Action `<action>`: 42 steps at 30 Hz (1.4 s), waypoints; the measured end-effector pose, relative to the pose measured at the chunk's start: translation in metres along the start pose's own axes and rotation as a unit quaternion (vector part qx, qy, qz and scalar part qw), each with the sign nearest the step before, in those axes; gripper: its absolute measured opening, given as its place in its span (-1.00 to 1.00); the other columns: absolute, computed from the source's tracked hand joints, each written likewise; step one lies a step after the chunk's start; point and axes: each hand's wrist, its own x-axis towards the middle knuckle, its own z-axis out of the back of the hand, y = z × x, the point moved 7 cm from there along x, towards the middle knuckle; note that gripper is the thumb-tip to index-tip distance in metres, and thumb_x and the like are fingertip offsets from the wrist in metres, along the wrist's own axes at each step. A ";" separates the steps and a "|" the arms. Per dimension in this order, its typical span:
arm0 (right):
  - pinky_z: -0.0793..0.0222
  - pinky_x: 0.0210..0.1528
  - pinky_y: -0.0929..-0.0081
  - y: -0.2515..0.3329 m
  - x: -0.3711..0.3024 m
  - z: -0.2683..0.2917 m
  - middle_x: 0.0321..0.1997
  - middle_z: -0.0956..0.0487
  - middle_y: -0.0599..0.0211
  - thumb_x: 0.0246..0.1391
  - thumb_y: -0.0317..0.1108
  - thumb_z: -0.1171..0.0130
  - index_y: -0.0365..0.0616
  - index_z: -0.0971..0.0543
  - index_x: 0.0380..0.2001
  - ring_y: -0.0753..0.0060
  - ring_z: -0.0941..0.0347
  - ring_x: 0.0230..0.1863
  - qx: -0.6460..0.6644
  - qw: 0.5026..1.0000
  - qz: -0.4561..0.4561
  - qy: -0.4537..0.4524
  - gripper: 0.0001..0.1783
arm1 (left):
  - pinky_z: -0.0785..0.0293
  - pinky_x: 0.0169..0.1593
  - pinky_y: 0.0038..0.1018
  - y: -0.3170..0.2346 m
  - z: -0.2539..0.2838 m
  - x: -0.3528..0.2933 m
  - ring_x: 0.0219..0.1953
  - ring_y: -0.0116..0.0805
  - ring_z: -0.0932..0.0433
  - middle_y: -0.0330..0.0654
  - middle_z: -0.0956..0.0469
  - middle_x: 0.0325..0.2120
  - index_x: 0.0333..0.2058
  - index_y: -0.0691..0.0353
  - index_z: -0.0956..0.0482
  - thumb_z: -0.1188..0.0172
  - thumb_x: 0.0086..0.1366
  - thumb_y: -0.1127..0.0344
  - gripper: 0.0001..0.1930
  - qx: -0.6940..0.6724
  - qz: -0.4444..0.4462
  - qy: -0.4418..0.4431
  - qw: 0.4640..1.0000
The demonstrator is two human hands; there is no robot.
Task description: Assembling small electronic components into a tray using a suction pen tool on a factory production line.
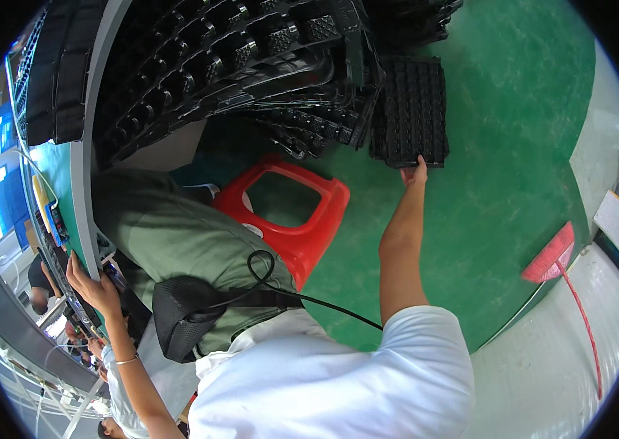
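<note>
My right hand [414, 173] reaches down and grips the near edge of a small stack of black plastic trays [410, 110]. The thumb lies on top and the other fingers are partly hidden beneath. The trays have rows of moulded pockets and are low over the green floor; I cannot tell whether they touch it. My left hand [93, 291] lies at the edge of the workbench [84, 197] with its fingers stretched out, holding nothing.
Larger piles of black trays [251, 55] lean beyond my legs. A red plastic stool [320, 227] stands beside my knee on the green floor [499, 146]. A red broom [550, 256] lies at the right. Other people [40, 285] are at the far left.
</note>
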 end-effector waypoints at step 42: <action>-0.55 -0.30 0.22 -0.031 -0.033 -0.031 -0.34 -0.56 0.27 -0.10 -0.06 -0.37 -0.20 -0.38 0.02 0.26 -0.56 -0.33 -0.059 0.997 0.003 0.057 -0.32 | -0.16 0.26 -0.12 0.000 0.000 -0.002 0.16 0.14 -0.30 0.09 -0.34 0.08 0.22 0.28 -0.30 -0.01 -0.13 0.68 -0.22 -0.001 0.005 0.002 1.000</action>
